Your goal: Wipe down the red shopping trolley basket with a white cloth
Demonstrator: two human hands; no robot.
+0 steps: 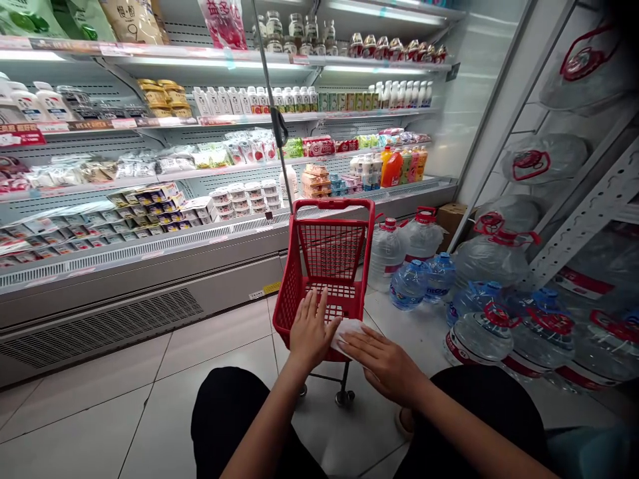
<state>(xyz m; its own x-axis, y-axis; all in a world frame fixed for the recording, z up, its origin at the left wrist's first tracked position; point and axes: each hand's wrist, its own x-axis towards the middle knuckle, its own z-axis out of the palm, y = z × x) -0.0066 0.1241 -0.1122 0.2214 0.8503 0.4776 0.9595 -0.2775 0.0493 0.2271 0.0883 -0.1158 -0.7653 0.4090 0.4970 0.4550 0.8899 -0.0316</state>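
A small red shopping cart [327, 253] stands on the tiled floor in front of me, its basket empty. My left hand [309, 329] lies flat with fingers spread on the cart's near rim. My right hand [384, 359] also lies flat, fingers stretched out, pressing on a white cloth or tissue [347, 329] at the cart's near edge. My knees in black trousers show at the bottom of the view.
A long refrigerated shelf [150, 259] with dairy packs, bottles and cups runs along the left and back. Several large water jugs [479, 332] with red caps lie and stand on the floor at right, under a white metal rack [584, 219]. A cardboard box [449, 216] sits in the corner.
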